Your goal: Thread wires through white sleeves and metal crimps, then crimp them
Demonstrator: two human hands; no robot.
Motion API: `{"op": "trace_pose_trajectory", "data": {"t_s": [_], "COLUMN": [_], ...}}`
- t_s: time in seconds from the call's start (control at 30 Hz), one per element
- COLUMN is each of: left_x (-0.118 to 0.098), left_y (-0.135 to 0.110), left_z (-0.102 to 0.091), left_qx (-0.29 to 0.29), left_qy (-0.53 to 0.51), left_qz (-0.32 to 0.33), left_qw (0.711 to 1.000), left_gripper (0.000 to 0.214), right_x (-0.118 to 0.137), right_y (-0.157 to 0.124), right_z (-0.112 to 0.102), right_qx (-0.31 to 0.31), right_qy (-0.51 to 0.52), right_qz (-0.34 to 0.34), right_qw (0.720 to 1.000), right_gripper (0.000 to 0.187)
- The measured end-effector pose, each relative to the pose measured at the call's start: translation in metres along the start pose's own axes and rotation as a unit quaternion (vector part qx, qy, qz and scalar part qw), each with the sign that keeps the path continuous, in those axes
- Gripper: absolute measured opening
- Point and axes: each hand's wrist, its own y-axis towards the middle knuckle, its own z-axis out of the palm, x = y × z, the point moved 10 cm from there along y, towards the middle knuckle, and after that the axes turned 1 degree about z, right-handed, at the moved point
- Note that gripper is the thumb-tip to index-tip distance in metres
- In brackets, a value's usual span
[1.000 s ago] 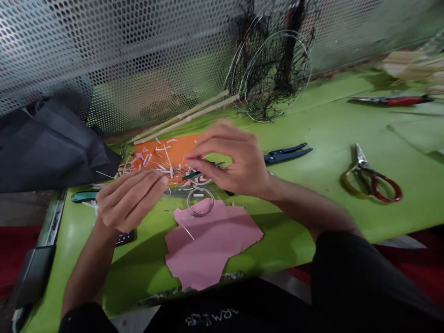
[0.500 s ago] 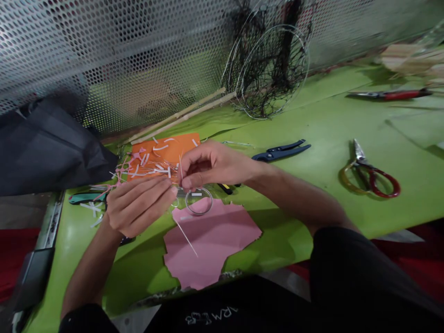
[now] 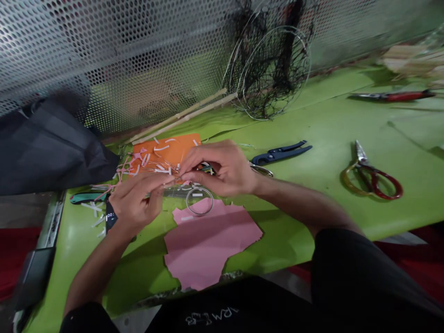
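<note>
My left hand (image 3: 137,200) and my right hand (image 3: 218,167) meet above the green table (image 3: 312,185), fingertips pinched together on a thin pale strip that is too small to make out well. Just below them lies a small wire ring (image 3: 199,201) on the top edge of a torn pink paper sheet (image 3: 208,245). Behind the hands an orange sheet (image 3: 173,148) is strewn with several white and pink paper slivers.
Blue pliers (image 3: 280,152) lie right of my right hand; red-and-yellow scissors (image 3: 371,178) are farther right. A wire hoop with black netting (image 3: 274,69) leans on the perforated metal wall. Bamboo sticks (image 3: 183,115), a dark bag (image 3: 48,143), a teal cutter (image 3: 83,197) sit left.
My right hand has drawn in from above the table to meet my left. The long strip that hung down over the pink paper half a second ago no longer shows there.
</note>
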Motion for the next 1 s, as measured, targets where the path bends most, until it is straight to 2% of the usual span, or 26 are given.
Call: {"op": "trace_pose_trajectory", "data": {"t_s": [0.1, 0.13, 0.17, 0.2, 0.23, 0.27, 0.3, 0.33, 0.37, 0.43, 0.53, 0.6, 0.67, 0.73, 0.8, 0.87, 0.93, 1.0], "left_x": [0.012, 0.016, 0.024, 0.028, 0.031, 0.032, 0.032, 0.032, 0.032, 0.032, 0.02, 0.007, -0.001, -0.007, -0.015, -0.021, -0.025, -0.027], "left_y": [0.001, 0.0, -0.004, -0.009, -0.014, -0.018, -0.02, -0.02, -0.018, -0.008, 0.004, 0.005, 0.002, -0.001, -0.004, -0.006, -0.006, -0.005], "left_z": [0.011, 0.012, 0.019, 0.029, 0.038, 0.046, 0.051, 0.051, 0.047, 0.031, 0.005, -0.006, -0.015, -0.018, -0.014, -0.01, -0.008, -0.008], "left_qx": [0.001, -0.021, -0.012, 0.004, 0.023, 0.046, 0.06, 0.067, 0.066, 0.049, 0.02, 0.0, -0.028, -0.03, 0.003, 0.039, 0.058, 0.063], "left_qy": [-0.09, -0.144, -0.186, -0.237, -0.278, -0.308, -0.325, -0.324, -0.303, -0.22, -0.047, 0.032, 0.075, 0.093, 0.096, 0.089, 0.08, 0.074], "left_qz": [-0.133, -0.172, -0.242, -0.291, -0.335, -0.368, -0.38, -0.378, -0.363, -0.296, -0.136, -0.018, 0.055, 0.113, 0.164, 0.201, 0.211, 0.208], "left_qw": [0.987, 0.974, 0.952, 0.927, 0.9, 0.876, 0.864, 0.865, 0.879, 0.928, 0.989, 0.999, 0.995, 0.989, 0.982, 0.975, 0.973, 0.973], "left_gripper": [0.014, 0.009, 0.013, 0.017, 0.021, 0.024, 0.025, 0.025, 0.023, 0.016, 0.01, 0.019, 0.032, 0.037, 0.034, 0.029, 0.027, 0.026], "right_x": [0.009, 0.01, 0.011, 0.014, 0.015, 0.014, 0.013, 0.01, 0.007, 0.005, 0.01, 0.018, 0.022, 0.008, -0.013, -0.027, -0.034, -0.037], "right_y": [-0.008, -0.01, -0.012, -0.015, -0.018, -0.019, -0.019, -0.018, -0.017, -0.013, -0.01, -0.009, -0.005, 0.003, 0.008, 0.006, 0.003, 0.001], "right_z": [-0.001, 0.001, 0.002, 0.004, 0.011, 0.012, 0.013, 0.013, 0.011, 0.005, -0.006, -0.019, -0.032, -0.03, -0.011, 0.009, 0.019, 0.023], "right_qx": [-0.02, -0.009, 0.001, 0.023, 0.072, 0.097, 0.122, 0.144, 0.146, 0.119, 0.031, -0.048, -0.106, -0.076, 0.005, 0.056, 0.06, 0.052], "right_qy": [-0.15, -0.198, -0.239, -0.264, -0.283, -0.296, -0.292, -0.289, -0.282, -0.275, -0.301, -0.309, -0.26, -0.149, -0.005, 0.146, 0.264, 0.318], "right_qz": [-0.092, -0.116, -0.143, -0.179, -0.208, -0.217, -0.22, -0.207, -0.194, -0.179, -0.19, -0.185, -0.147, -0.052, 0.06, 0.136, 0.169, 0.18], "right_qw": [0.984, 0.973, 0.96, 0.947, 0.934, 0.925, 0.923, 0.924, 0.928, 0.937, 0.934, 0.932, 0.949, 0.985, 0.998, 0.978, 0.948, 0.929], "right_gripper": [0.017, 0.021, 0.025, 0.026, 0.023, 0.02, 0.017, 0.015, 0.014, 0.016, 0.021, 0.018, 0.012, 0.017, 0.024, 0.028, 0.028, 0.025]}}
